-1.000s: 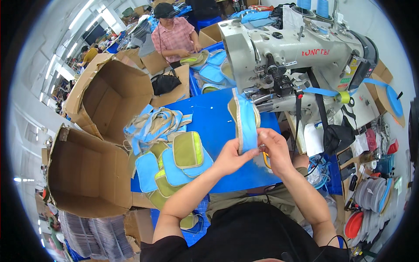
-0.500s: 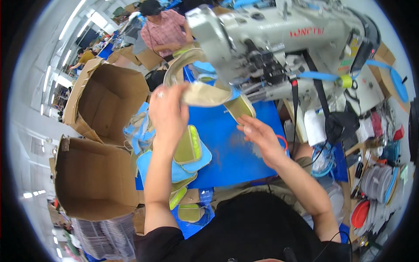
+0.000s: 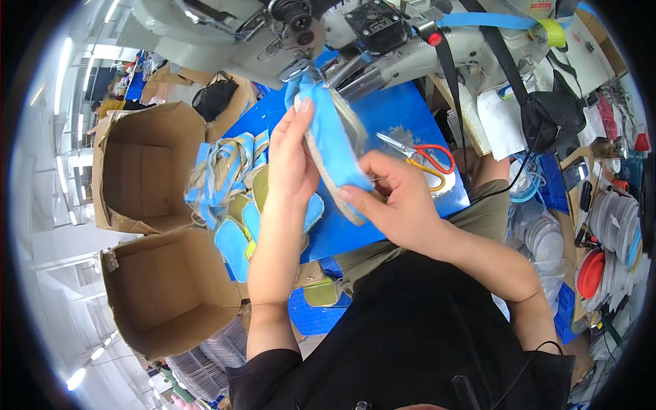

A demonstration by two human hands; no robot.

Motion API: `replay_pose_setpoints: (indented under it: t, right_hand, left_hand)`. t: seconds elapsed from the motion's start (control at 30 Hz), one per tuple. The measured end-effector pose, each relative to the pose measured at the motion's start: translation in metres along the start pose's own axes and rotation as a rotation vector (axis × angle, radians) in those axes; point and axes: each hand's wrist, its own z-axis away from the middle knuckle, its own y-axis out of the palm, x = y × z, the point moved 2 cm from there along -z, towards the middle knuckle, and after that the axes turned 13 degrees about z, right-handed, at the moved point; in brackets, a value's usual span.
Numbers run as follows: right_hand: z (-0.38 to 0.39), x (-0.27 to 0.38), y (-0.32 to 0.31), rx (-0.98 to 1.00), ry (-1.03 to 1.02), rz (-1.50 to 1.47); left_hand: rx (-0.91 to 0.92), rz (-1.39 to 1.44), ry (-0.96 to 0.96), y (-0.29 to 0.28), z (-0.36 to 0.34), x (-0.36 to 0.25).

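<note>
A blue fabric strip with beige edging (image 3: 333, 140) hangs below the needle area of the sewing machine (image 3: 273, 48). My left hand (image 3: 294, 154) is closed on its left edge near the machine, thumb on top. Lower down, my right hand (image 3: 396, 198) pinches the strip's near end between thumb and fingers. Red-and-orange-handled scissors (image 3: 430, 160) lie on the blue table (image 3: 355, 239), just beyond my right hand. Left of my left forearm rest several blue and olive padded fabric pieces (image 3: 236, 242), partly hidden by that arm.
A heap of blue and beige strips (image 3: 229, 167) lies at the table's left. Two open cardboard boxes (image 3: 154, 164) stand farther left. At the right, a black pouch (image 3: 553, 121) hangs beside a shelf with stacked discs (image 3: 615, 219). Blue tape (image 3: 485, 20) runs along the machine.
My view has shifted, bringing the machine higher in the picture. The strip has turned blue side up and straightened downward. Both hands now grip it, and the scissors have come into sight.
</note>
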Motion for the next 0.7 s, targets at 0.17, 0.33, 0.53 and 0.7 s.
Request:
replay_pose_setpoints:
  t: [0.17, 0.33, 0.53, 0.7]
  right_hand:
    - [0.003, 0.030, -0.010, -0.003, -0.112, 0.149]
    - [0.010, 0.023, -0.012, -0.089, -0.220, 0.217]
    - [-0.012, 0.019, -0.027, -0.048, -0.034, -0.074]
    - [-0.053, 0.003, -0.016, 0.093, 0.124, -0.227]
  left_hand:
    - [0.071, 0.518, -0.356, -0.004, -0.004, 0.008]
    - [0.010, 0.261, -0.243, 0.012, 0.045, 0.019]
    - [-0.001, 0.315, -0.236, 0.009, 0.078, 0.022]
    - [0.072, 0.231, -0.208, 0.010, 0.084, 0.027]
